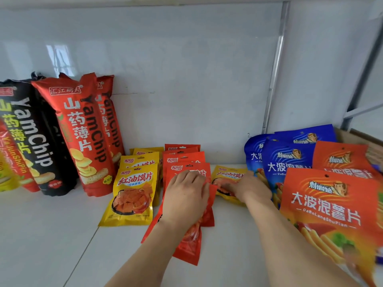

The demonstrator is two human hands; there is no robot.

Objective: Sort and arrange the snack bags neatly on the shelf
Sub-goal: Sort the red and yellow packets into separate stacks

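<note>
A glossy white back panel (pixel 186 79) rises well beyond the fingers (pixel 186 177). High to the left of them a pale window reflection (pixel 60 59) lies on it. Above and to their right a grey metal strip (pixel 275 69) runs upright; farther right stand slanting grey frame bars (pixel 371 65), and below these shows a brown cardboard edge (pixel 356 135)

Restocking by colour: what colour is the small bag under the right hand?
Yellow bag, under the right hand; head view.

Left hand (pixel 185 195) presses small red bags (pixel 192 241); right hand (pixel 246 188) rests on a yellow bag (pixel 230 175).
</note>
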